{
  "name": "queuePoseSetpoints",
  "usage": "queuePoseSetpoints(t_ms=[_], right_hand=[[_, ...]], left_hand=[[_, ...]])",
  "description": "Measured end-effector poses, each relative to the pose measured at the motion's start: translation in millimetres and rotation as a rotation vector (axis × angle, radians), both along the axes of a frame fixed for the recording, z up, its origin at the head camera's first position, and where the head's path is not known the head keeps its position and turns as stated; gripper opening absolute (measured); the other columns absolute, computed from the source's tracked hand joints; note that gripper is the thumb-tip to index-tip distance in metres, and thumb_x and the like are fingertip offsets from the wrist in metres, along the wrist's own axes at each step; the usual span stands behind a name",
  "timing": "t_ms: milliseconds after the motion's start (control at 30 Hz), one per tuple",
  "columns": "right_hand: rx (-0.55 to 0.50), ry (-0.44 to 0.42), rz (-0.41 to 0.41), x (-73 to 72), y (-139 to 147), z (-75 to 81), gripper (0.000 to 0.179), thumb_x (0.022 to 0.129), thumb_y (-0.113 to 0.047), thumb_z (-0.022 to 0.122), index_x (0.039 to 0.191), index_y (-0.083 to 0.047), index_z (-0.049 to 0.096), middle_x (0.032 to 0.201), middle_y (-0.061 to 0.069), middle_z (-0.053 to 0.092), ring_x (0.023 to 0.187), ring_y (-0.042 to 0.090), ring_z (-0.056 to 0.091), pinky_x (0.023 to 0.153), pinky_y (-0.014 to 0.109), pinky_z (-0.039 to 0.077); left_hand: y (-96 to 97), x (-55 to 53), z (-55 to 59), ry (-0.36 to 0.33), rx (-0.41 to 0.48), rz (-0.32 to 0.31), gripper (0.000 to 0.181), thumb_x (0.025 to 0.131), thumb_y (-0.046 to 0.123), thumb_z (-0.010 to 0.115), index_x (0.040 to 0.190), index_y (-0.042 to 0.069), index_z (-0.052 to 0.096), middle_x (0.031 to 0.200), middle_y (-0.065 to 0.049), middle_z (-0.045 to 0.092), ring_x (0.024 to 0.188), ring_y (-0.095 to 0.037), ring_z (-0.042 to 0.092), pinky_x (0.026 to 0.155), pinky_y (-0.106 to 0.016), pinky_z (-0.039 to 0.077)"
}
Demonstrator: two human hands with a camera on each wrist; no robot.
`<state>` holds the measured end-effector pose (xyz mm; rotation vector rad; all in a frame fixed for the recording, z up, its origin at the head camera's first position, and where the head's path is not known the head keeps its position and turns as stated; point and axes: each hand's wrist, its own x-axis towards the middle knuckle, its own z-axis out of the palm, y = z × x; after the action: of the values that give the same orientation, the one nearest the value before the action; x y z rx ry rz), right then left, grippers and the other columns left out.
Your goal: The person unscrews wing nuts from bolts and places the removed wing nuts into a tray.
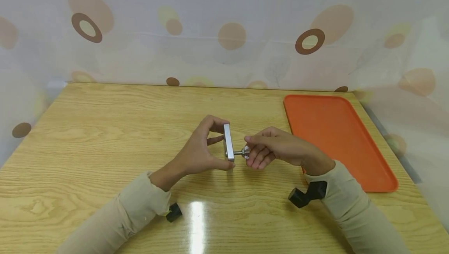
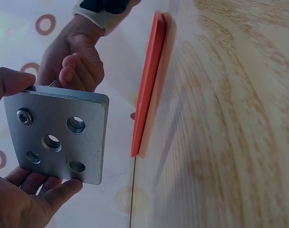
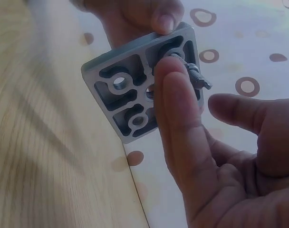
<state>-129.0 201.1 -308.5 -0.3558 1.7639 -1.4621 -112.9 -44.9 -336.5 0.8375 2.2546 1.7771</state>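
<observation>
A square grey metal plate (image 2: 56,154) stands on edge above the table, gripped at opposite edges between the fingers and thumb of my left hand (image 1: 198,154). Its flat face, in the left wrist view, has several holes, and a bolt head (image 2: 24,116) fills one corner hole. The ribbed, hollowed back shows in the right wrist view. From that side the bolt's threaded shank (image 3: 201,81) sticks out, carrying what looks like a wing nut (image 1: 245,152). My right hand (image 1: 277,147) is beside the nut, straight fingers (image 3: 182,102) overlapping it and thumb apart on the other side.
An orange tray (image 1: 333,137) lies at the right of the wood-grain table (image 1: 105,129). A patterned sheet (image 1: 196,43) rises behind the table and along its sides. Black mounts (image 1: 308,194) sit on both wrists.
</observation>
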Motion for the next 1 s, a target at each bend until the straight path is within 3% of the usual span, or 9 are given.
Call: queuePoseSetpoints(t_ms=[333,733,1000], right_hand=[[-0.019,0.014,0.027,-0.2,1.3,-1.0,0.032,0.103,-0.029,0.053,0.087,-0.009,0.070,0.079,-0.002,0.076,0.070,0.007,0.072,0.068,0.025,0.064],[0.006,0.077,0.037,0.8,2.1,1.1,0.027,0.102,-0.023,0.056,0.106,0.000,0.069,0.085,-0.002,0.075,0.077,0.009,0.073,0.077,0.031,0.065],[0.016,0.136,0.066,-0.2,3.3,-0.5,0.027,0.099,-0.021,0.061,0.109,0.003,0.067,0.091,-0.002,0.072,0.084,0.012,0.071,0.083,0.034,0.064]], left_hand=[[0.5,0.3,0.5,0.000,-0.007,-0.005,0.085,0.063,0.001,0.087,0.135,0.002,0.043,0.133,-0.014,0.048,0.122,-0.028,0.051,0.111,-0.043,0.051],[0.0,-0.9,-2.0,-0.001,-0.010,-0.009,0.084,0.063,0.001,0.087,0.135,0.002,0.043,0.133,-0.015,0.047,0.122,-0.028,0.050,0.111,-0.046,0.051],[0.3,-1.0,-2.4,0.006,-0.008,-0.017,0.083,0.063,0.001,0.086,0.134,0.002,0.043,0.133,-0.016,0.047,0.122,-0.028,0.050,0.111,-0.047,0.051]])
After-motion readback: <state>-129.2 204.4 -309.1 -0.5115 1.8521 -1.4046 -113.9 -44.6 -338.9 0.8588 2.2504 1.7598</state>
